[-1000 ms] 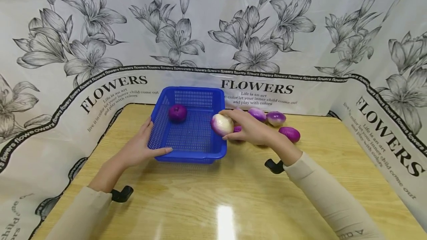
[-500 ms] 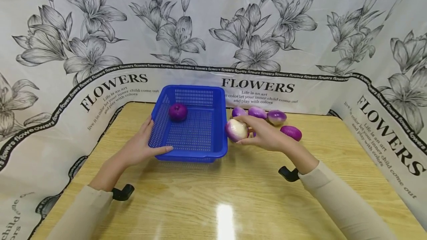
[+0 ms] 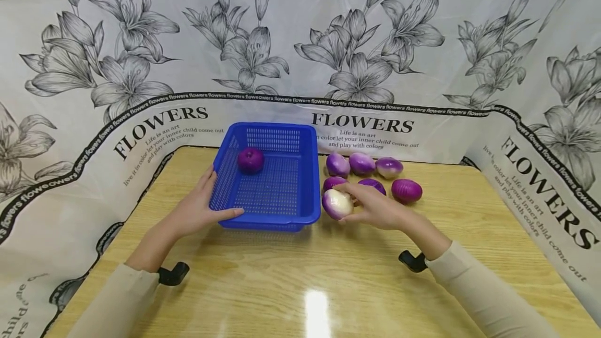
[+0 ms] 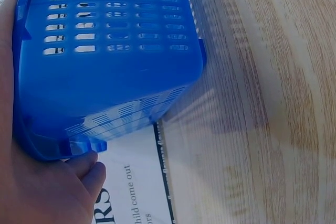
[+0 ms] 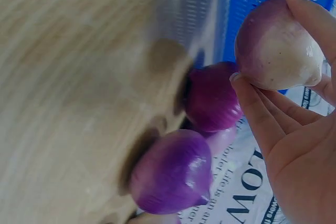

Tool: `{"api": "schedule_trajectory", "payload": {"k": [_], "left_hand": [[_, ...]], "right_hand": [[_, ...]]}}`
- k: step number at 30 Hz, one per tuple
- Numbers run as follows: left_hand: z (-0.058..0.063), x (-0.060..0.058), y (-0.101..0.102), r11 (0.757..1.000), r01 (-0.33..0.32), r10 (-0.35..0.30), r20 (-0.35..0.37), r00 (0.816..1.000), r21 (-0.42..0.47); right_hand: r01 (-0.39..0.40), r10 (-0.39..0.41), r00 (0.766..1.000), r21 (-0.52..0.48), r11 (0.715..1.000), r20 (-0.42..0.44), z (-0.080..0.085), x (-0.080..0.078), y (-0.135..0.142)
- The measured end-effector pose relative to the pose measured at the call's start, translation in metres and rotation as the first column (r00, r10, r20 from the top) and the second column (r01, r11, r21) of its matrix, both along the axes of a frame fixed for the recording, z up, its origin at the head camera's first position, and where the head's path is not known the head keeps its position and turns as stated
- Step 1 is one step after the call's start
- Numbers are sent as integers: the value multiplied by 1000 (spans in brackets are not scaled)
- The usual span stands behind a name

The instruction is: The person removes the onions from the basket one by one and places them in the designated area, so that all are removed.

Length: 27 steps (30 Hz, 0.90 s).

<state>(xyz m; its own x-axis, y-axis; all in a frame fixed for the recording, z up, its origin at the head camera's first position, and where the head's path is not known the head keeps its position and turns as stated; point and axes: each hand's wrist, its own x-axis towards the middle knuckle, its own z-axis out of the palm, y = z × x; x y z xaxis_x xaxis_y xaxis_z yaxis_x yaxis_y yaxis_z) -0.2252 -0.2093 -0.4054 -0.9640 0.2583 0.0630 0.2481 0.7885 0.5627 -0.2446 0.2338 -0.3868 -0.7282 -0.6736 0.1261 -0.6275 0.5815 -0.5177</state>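
My right hand holds a purple-and-white onion between thumb and fingertips, just right of the blue basket. The right wrist view shows its pale side facing the palm. Behind it, a dark purple onion and another are partly covered by the hand. My left hand grips the near left corner of the basket, thumb over the front rim and fingers along the left side. Seen from the left wrist, fingertips curl at the rim. One purple onion lies inside, toward the back left.
Three purple-and-white onions, among them the middle one, form a back row right of the basket. A magenta onion lies at the right of the group. A flower-printed cloth surrounds the wooden table.
My right hand has carried the onion from over the basket's right rim rightward and nearer to me, uncovering onions behind it. The left hand and basket have stayed put.
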Motion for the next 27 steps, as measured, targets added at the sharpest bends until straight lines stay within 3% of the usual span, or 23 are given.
{"api": "schedule_trajectory", "payload": {"k": [4, 16, 27], "left_hand": [[-1, 0, 0, 1000, 2, -2, 5, 1000, 1], [0, -1, -1, 1000, 0, 0, 15, 1000, -4], [-2, -1, -1, 1000, 0, 0, 7, 1000, -2]], "right_hand": [[7, -9, 999, 30, 1000, 50, -8, 2, 2], [3, -11, 999, 163, 987, 49, -22, 2, 6], [-40, 36, 999, 156, 987, 32, -23, 5, 2]]}}
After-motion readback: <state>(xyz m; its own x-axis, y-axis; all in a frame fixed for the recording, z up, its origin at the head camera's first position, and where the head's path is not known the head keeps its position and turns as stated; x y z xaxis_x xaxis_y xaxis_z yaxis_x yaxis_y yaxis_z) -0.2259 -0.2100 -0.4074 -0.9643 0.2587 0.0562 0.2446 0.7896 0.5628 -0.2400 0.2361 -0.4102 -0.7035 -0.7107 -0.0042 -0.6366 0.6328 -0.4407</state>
